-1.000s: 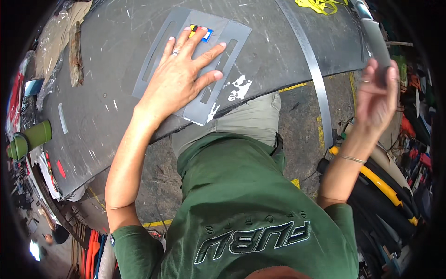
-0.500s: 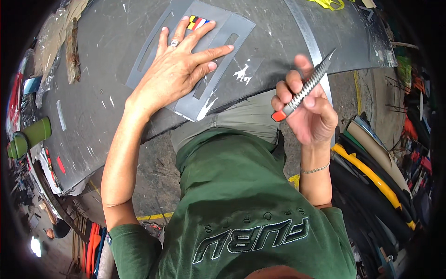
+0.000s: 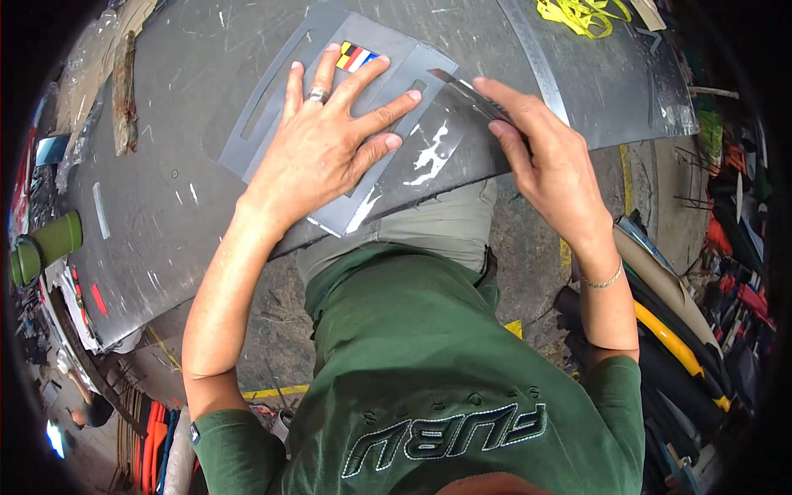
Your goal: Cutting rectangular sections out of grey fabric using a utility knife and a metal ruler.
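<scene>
A: A flat grey panel with two long cut slots (image 3: pixel 404 70) is lying slantwise on the scuffed dark grey tabletop (image 3: pixel 206 82), its near corner reaching the edge by the person's trousers

B: And what's the left hand (image 3: pixel 326 157) doing?

A: It's resting across the panel, palm down, fingers fanning wide, released and gripping nothing! Two fingertips are flanking the small striped and checked rectangular patch (image 3: pixel 353 56) on the panel's far half, and a silver-coloured ring (image 3: pixel 317 95) is circling one finger

B: Over to the right hand (image 3: pixel 553 157), then!

A: That one's hovering just right of the panel, and it's grasping a slim dark tapered tool with a pointed tip (image 3: pixel 474 97) between thumb and fingers. The tip is pointing left, showing over the panel's right corner

B: Is it touching the panel there?

A: I can't tell from this angle

B: What else is lying around the panel?

A: White smears (image 3: pixel 433 157) are marking the tabletop just right of it. Farther right, a long silver-coloured metal strip (image 3: pixel 536 62) is crossing the tabletop, and a tangled bright yellow strap (image 3: pixel 586 16) is lying beyond that. Well left of the panel, a rough brown wooden stick (image 3: pixel 124 95) is lying, with an olive-green cylinder (image 3: pixel 62 235) sitting nearer the person
</scene>
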The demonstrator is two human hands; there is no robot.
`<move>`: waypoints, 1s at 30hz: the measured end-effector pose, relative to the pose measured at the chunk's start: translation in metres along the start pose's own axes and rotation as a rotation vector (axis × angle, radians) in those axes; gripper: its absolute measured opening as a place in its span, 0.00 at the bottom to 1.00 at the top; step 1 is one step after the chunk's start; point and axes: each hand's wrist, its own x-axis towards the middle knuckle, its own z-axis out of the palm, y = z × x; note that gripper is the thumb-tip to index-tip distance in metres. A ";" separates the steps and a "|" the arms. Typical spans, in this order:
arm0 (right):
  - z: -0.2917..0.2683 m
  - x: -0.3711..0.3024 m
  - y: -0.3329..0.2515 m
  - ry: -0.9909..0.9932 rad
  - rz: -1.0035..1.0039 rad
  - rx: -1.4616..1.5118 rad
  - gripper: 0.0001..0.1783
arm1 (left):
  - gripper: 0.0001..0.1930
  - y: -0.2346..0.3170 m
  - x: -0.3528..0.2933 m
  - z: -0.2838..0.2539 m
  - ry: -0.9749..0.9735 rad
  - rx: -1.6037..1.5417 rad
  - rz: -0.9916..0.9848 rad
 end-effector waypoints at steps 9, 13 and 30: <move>0.006 0.010 -0.004 -0.159 0.091 -0.115 0.28 | 0.24 -0.002 0.002 -0.002 -0.014 -0.042 -0.013; 0.000 0.016 -0.003 -0.157 0.065 -0.160 0.28 | 0.24 -0.003 0.002 -0.002 -0.017 -0.044 -0.025; 0.008 0.010 -0.004 -0.147 0.162 -0.035 0.30 | 0.24 -0.002 0.002 -0.003 -0.017 -0.091 -0.040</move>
